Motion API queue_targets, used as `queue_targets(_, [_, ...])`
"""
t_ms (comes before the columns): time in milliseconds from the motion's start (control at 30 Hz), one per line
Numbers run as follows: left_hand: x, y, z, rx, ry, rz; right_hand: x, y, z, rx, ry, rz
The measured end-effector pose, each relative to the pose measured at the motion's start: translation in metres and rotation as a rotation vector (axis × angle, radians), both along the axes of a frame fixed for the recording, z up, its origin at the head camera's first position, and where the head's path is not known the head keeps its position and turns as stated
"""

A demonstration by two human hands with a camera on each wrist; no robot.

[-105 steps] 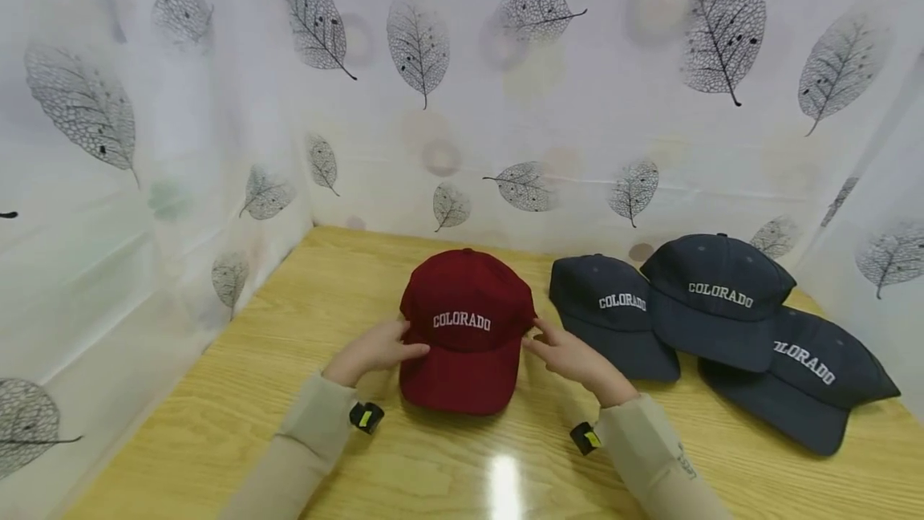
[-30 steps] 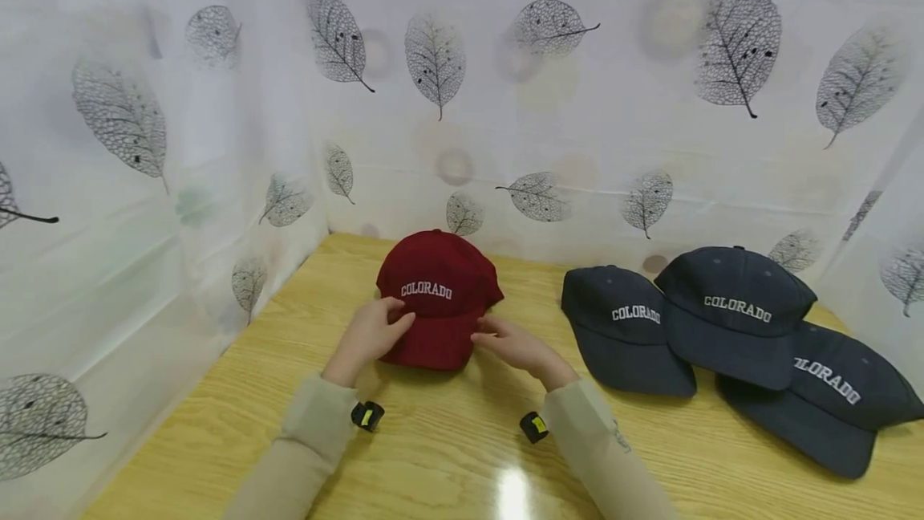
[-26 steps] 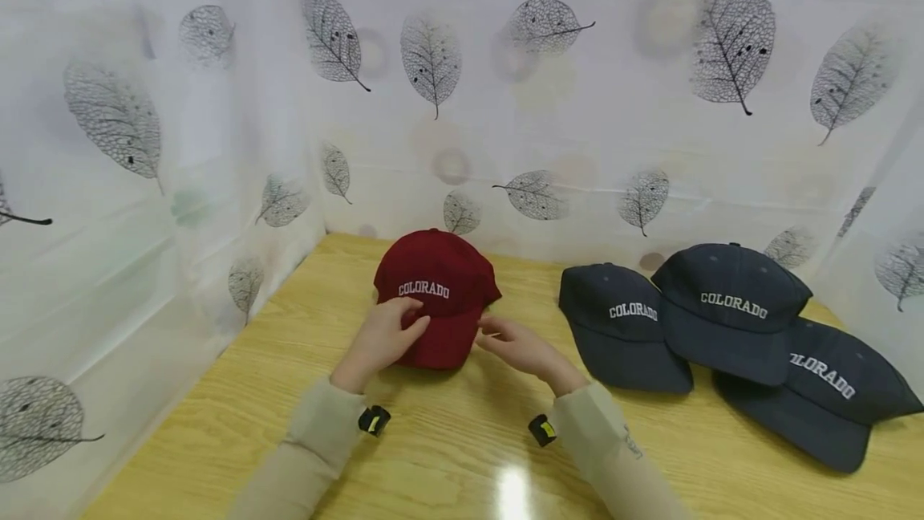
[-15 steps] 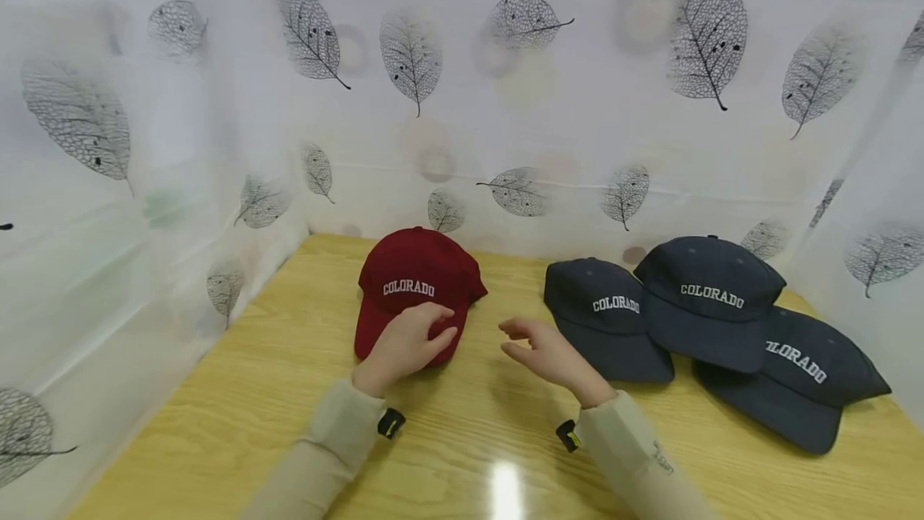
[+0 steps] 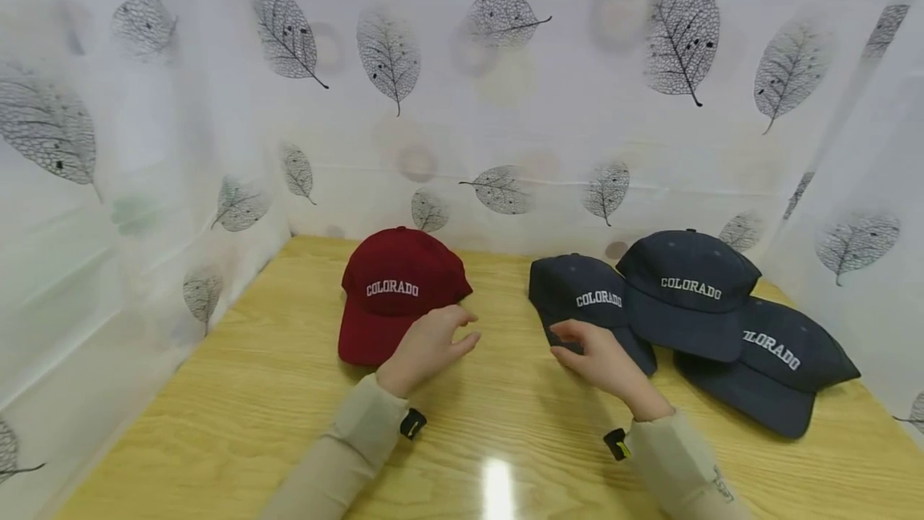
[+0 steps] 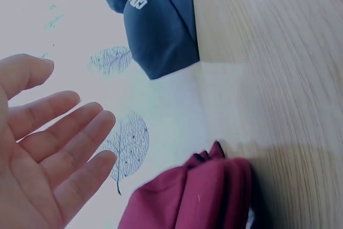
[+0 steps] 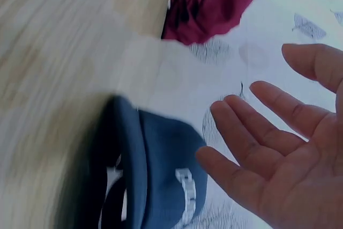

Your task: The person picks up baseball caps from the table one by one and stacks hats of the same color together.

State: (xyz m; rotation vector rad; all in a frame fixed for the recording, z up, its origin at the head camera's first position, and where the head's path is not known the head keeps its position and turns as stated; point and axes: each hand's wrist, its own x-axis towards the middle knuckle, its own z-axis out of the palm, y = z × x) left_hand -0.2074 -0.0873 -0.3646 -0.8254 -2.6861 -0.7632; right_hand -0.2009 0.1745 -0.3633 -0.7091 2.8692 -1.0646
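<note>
On the left part of the table a dark red baseball cap (image 5: 393,279) lettered COLORADO rests with its brim toward me. My left hand (image 5: 431,345), fingers relaxed and holding nothing, hovers in front of the cap's right side and hides part of the brim. In the left wrist view that palm and its spread fingers (image 6: 69,138) show bare. To the right, my right hand (image 5: 605,363) overlaps the brim of the leftmost navy COLORADO cap (image 5: 577,287), its fingers loose and holding nothing. The right wrist view shows that navy cap (image 7: 166,170) beside the bare fingers (image 7: 252,132).
A second navy cap (image 5: 689,287) overlaps the leftmost one and partly covers a third navy cap (image 5: 780,363) at the right. All rest on a light wooden table (image 5: 238,424). A white leaf-print curtain (image 5: 447,119) stands behind and along both sides.
Earlier, both hands were at the red cap's sides, and it moved left. My left hand has since come off it and moved right; my right hand has moved right to the navy caps.
</note>
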Motion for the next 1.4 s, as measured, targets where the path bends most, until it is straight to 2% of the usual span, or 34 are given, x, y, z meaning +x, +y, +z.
queue_targets(167, [0.002,0.004,0.000,-0.031,0.021,-0.017,0.001,0.016,0.001,0.027,-0.001,-0.044])
queue_targets(400, [0.005,0.004,-0.001,-0.029,0.008,-0.036,-0.003,0.021,0.000,0.079,0.023,-0.072])
queue_targets(700, [0.007,0.005,-0.002,-0.051,-0.012,-0.039,-0.006,0.028,-0.002,0.281,0.136,-0.134])
queue_targets(967, [0.006,0.006,-0.004,-0.066,-0.018,-0.044,-0.005,0.034,-0.007,0.461,0.224,-0.111])
queue_targets(1100, [0.006,0.007,-0.004,-0.066,-0.022,-0.050,-0.002,0.037,-0.009,0.539,0.223,-0.095])
queue_targets(1267, [0.004,0.007,-0.005,-0.061,-0.023,-0.058,-0.001,0.041,-0.012,0.587,0.197,-0.107])
queue_targets(1400, [0.003,0.008,-0.004,-0.067,-0.026,-0.050,-0.003,0.043,-0.013,0.597,0.221,-0.119])
